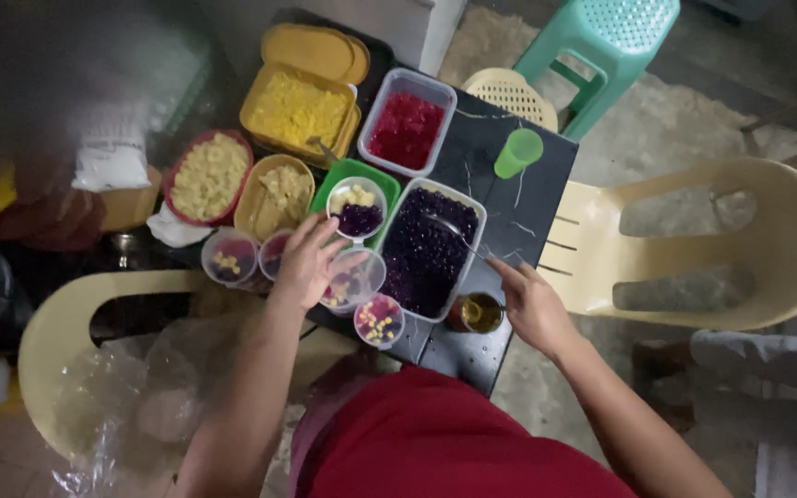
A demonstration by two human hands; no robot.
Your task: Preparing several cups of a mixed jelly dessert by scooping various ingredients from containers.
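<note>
The left hand [309,261] has its fingers spread over a clear cup [352,281] and rests on the cup's top. The cup stands near the middle of the dark surface [528,198], just left of a long tub of dark purple bits [426,258]. The right hand [529,304] is pressed together around the end of a thin metal spoon [458,232]. The bowl of the spoon lies in the purple tub.

Three more small cups stand close by. One with red and yellow bits [379,322] is on the near side, just below the held cup. Two others [231,255] [274,251] stand to the left of the left hand. A further cup with yellow and purple bits [357,208] sits in a green tray [334,180], just beyond the left hand.

Far from the person is a tub of red bits [406,124]. To its left is a yellow box of yellow pieces [295,111] with a yellow lid [315,51] behind it. A red bowl of pale pieces [208,175] and a tan bowl [279,194] are on the left side. A light green cup [518,152] stands on the far right part of the surface. A small jar with a gold top [480,314] stands just left of the right hand.

A cream plastic chair [712,244] is on the right, and a green stool [606,41] is far away at the top.
</note>
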